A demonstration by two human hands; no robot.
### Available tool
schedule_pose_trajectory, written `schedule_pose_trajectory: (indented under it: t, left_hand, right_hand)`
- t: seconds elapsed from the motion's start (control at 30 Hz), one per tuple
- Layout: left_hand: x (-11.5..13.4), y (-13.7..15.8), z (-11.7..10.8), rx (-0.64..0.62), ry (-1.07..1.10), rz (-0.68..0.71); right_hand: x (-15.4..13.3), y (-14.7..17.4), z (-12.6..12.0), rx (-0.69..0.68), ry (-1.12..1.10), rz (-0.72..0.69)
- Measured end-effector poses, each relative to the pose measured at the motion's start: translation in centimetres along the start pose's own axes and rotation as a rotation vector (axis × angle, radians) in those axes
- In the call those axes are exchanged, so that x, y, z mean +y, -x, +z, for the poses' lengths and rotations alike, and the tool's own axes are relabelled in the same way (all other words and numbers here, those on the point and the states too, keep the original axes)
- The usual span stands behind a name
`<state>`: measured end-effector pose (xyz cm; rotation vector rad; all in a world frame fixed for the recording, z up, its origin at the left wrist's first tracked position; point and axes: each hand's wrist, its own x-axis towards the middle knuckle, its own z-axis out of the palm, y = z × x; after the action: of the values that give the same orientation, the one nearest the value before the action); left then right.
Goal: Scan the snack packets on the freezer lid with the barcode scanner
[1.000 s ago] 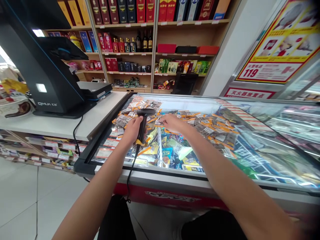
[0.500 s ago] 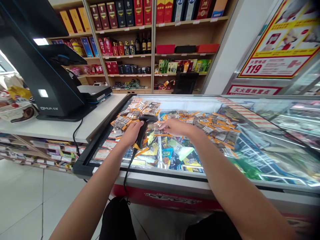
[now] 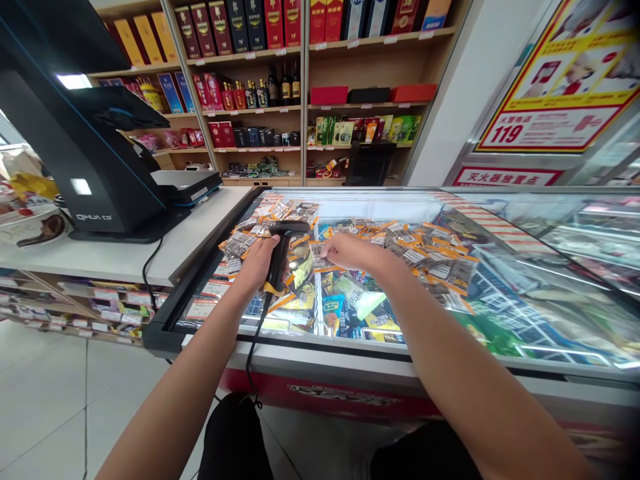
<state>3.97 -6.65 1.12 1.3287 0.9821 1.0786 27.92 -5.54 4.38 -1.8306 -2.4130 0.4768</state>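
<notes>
With the clock face centred on the packet [image 3: 317, 259] at the right fingertips, the left hand [image 3: 260, 261] sits at nine o'clock, closed around the handle of a black scanner [image 3: 281, 253] whose head lies just off at ten. The right hand [image 3: 345, 252], at three, has its fingers curled and pinched on the packet's near side; whether the packet is lifted or rests on the glass I cannot tell. To work this well, I'd hold the packet by its edge so no finger covers the label, smooth out any crinkle in the shiny film, and tip the scanner a little to dodge glare, its head a short way off rather than touching. The cord [image 3: 249, 360] drops away at seven and would do best hanging free of the wrist. The surface is the glass top of a freezer [image 3: 330, 357]: more orange-edged packets [image 3: 425, 257] lie spread at three and heaped at ten, price labels [image 3: 203, 308] show at eight, and bagged goods [image 3: 357, 297] show through beneath, at five. Beyond, a white counter [image 3: 200, 233] with a till [image 3: 90, 153] stands at nine to ten, stocked shelves [image 3: 375, 65] at twelve, a poster [image 3: 555, 87] at two, and pale floor tiles [image 3: 45, 400] at eight.
</notes>
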Motion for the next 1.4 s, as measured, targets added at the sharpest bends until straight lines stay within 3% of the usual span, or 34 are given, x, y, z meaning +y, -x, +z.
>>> schedule_pose_trajectory:
  t: [0.1, 0.17, 0.3, 0.53, 0.8, 0.9, 1.13, 1.27, 1.4]
  left_hand:
    - [0.6, -0.1, -0.1, 0.141, 0.102, 0.031]
    - [1.1, 0.0, 0.0, 0.221, 0.173, 0.021]
    - [1.7, 0.3, 0.0, 0.28, 0.247, 0.001]
    - [1.5, 0.3, 0.0, 0.272, 0.241, 0.023]
    - [1.7, 0.3, -0.1, 0.263, 0.233, -0.016]
    - [1.6, 0.2, 0.0, 0.265, 0.225, 0.0]
    - [1.4, 0.1, 0.0, 0.249, 0.228, 0.039]
    - [1.6, 0.3, 0.0, 0.245, 0.229, 0.039]
    - [1.7, 0.4, 0.1, 0.241, 0.239, 0.024]
  right_hand:
    - [-0.4, 0.5, -0.3, 0.157, 0.197, 0.082]
    - [-0.4, 0.4, 0.0, 0.24, 0.246, 0.001]
    - [0.1, -0.5, 1.1, 0.105, 0.14, -0.104]
    - [3.4, -1.2, 0.6, 0.003, 0.219, 0.033]
    - [7.8, -0.8, -0.9, -0.034, 0.15, 0.154]
    - [7.3, -1.0, -0.6, 0.054, 0.17, 0.135]
    - [1.9, -3.6, 3.0, 0.417, 0.257, -0.027]
    - [1.5, -5.6, 4.9, 0.411, 0.28, 0.104]
    - [3.9, -6.4, 5.3, 0.379, 0.283, 0.171]
